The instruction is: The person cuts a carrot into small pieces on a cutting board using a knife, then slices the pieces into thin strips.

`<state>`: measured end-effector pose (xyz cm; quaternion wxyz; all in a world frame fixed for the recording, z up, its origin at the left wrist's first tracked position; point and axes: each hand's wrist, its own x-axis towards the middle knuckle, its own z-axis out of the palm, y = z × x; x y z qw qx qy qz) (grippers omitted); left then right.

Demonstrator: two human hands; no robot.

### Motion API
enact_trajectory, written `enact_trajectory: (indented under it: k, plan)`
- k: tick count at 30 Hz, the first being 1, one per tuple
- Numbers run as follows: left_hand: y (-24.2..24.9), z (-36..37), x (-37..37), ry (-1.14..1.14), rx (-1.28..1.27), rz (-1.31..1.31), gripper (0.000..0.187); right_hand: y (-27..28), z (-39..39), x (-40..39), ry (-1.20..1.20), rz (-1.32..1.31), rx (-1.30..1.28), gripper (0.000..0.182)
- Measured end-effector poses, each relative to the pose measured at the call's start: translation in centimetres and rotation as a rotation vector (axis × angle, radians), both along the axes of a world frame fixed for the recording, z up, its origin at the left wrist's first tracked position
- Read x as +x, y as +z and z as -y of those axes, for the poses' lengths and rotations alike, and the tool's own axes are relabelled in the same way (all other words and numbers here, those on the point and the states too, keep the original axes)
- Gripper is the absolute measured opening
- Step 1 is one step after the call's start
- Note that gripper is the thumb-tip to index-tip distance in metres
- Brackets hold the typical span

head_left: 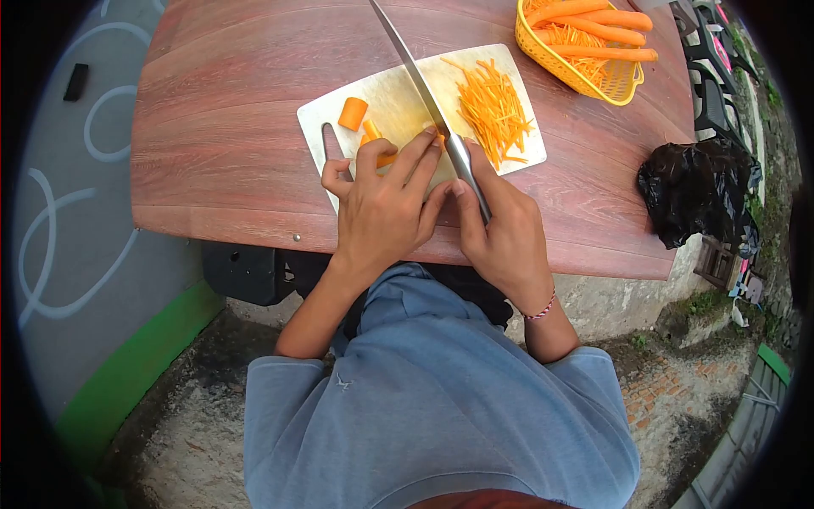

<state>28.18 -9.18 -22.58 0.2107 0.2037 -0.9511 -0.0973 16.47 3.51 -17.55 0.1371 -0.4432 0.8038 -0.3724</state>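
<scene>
Here the left hand is pressing down on a carrot piece near the middle of the white cutting board, which is lying toward the near edge of the reddish wooden table; the fingers are spreading flat over the piece, the tips reaching almost to the blade. The right hand is closing tight around the handle of a long knife, the thumb and forefinger pinching the blade's heel, and the blade is running away toward the table's far edge. The carrot is looking stiff, light and hard, likely a bit slick on its cut faces, so it is probably wanting a firm hold on top with fingertips kept back from the edge. Both wrists are hanging over the near edge of the table, the forearms angling in from the body, elbows low. A short carrot stub is standing toward the board's left end, apart from the hand. A heap of thin carrot strips is lying on the board's right half. A yellow basket holding whole carrots is sitting at the far right corner, and a black plastic bag is slumping just off the right edge
</scene>
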Motion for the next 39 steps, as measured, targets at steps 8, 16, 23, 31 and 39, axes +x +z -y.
enact_trajectory:
  k: [8,16,23,31,39]
  plan:
    - [-0.1,-0.1,0.0,0.001,0.0,-0.032,0.046,2.0,-1.9,-1.1,-0.052,0.294,0.125,0.045]
    - [-0.1,0.0,0.0,0.0,-0.005,-0.04,0.045,1.4,-3.6,-0.7,-0.085,0.257,0.061,0.044]
    - [-0.1,0.0,-0.1,0.002,0.009,-0.057,0.046,0.8,-3.4,0.3,0.005,0.134,-0.028,0.043]
    - [0.0,0.1,0.0,-0.009,-0.008,-0.039,0.047,1.5,-3.9,2.7,-0.001,-0.028,0.1,0.052]
    - [0.5,0.2,0.2,-0.031,0.043,-0.02,0.043,0.9,-2.1,2.1,-0.008,-0.093,0.148,0.051]
